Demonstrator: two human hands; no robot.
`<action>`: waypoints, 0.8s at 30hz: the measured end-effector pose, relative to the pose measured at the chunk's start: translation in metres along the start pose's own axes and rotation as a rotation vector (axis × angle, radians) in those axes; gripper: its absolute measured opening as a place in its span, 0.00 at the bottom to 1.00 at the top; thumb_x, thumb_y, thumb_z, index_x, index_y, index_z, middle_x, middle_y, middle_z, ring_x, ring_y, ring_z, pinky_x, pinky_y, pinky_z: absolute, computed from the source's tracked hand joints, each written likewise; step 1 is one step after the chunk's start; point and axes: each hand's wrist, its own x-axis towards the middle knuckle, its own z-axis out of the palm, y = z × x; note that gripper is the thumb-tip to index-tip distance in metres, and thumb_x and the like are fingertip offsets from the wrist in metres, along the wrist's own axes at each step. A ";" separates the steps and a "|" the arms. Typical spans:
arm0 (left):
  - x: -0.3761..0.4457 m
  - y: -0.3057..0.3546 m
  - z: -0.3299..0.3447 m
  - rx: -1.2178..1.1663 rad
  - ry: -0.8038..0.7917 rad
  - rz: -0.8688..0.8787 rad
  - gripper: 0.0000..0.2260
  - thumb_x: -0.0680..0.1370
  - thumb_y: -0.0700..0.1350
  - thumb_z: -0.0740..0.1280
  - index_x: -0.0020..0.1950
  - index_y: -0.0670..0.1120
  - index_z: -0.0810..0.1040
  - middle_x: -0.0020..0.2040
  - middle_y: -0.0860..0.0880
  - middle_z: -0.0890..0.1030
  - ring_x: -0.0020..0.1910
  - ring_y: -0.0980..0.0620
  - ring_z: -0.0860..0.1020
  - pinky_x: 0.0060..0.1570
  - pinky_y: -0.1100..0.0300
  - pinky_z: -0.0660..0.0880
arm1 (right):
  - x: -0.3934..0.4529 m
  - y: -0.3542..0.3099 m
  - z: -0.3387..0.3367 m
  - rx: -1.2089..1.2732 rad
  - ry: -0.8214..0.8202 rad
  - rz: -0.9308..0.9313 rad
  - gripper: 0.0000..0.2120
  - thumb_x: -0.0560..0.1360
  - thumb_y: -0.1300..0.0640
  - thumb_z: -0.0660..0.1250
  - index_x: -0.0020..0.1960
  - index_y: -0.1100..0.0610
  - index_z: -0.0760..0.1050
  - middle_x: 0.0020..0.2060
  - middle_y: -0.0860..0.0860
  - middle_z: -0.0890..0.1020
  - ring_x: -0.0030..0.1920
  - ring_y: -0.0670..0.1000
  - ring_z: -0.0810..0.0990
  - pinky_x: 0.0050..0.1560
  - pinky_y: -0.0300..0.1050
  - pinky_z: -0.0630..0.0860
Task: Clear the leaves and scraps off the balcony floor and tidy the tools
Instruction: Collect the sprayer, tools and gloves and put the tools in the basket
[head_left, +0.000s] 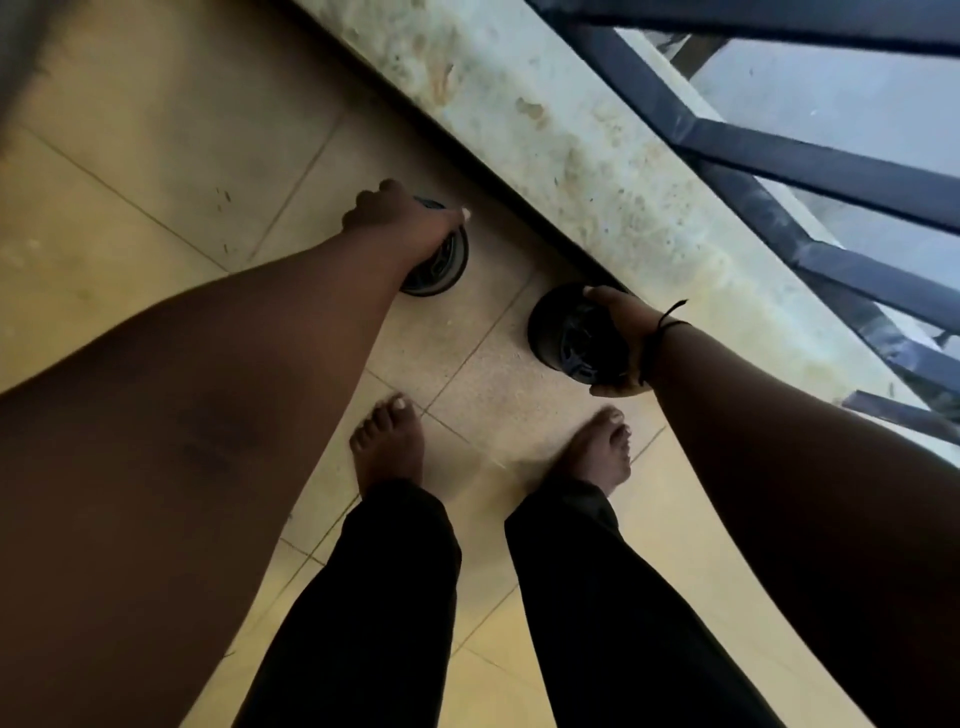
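Dim and soft overall; daylight enters from two o'clock past the railing (810, 171), leaving both forearms dark, with wide-angle stretching at the edges.

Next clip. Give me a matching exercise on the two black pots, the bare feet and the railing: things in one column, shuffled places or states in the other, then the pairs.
Things
1. Far black pot
2. Near black pot
3. Bare feet
4. Dark railing

Places or states
A. beyond the stained ledge, upper right
B. in the grip of the right hand
C. flat on the floor tiles
D. under the left hand, which covers its top

Pairs: 1-D, 2-B, 3-C, 4-A
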 end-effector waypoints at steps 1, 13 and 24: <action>-0.004 0.005 -0.010 -0.018 -0.051 0.031 0.41 0.69 0.68 0.69 0.74 0.46 0.64 0.70 0.42 0.70 0.66 0.40 0.72 0.54 0.51 0.74 | 0.006 0.002 -0.002 0.015 -0.012 -0.006 0.29 0.69 0.35 0.69 0.58 0.54 0.68 0.46 0.56 0.75 0.45 0.60 0.76 0.57 0.59 0.76; -0.096 -0.144 0.026 -0.458 -0.557 -0.398 0.18 0.74 0.60 0.68 0.58 0.50 0.76 0.54 0.44 0.79 0.52 0.43 0.78 0.40 0.61 0.75 | -0.033 0.073 0.001 0.059 -0.310 0.031 0.32 0.67 0.32 0.68 0.60 0.55 0.76 0.44 0.56 0.85 0.48 0.57 0.81 0.44 0.47 0.76; -0.302 -0.106 -0.074 -0.525 -0.479 0.023 0.66 0.61 0.51 0.81 0.76 0.61 0.29 0.73 0.48 0.66 0.66 0.46 0.72 0.61 0.46 0.74 | -0.200 0.184 -0.035 0.200 -0.315 -0.366 0.61 0.51 0.44 0.84 0.74 0.36 0.50 0.71 0.53 0.65 0.64 0.64 0.73 0.41 0.54 0.81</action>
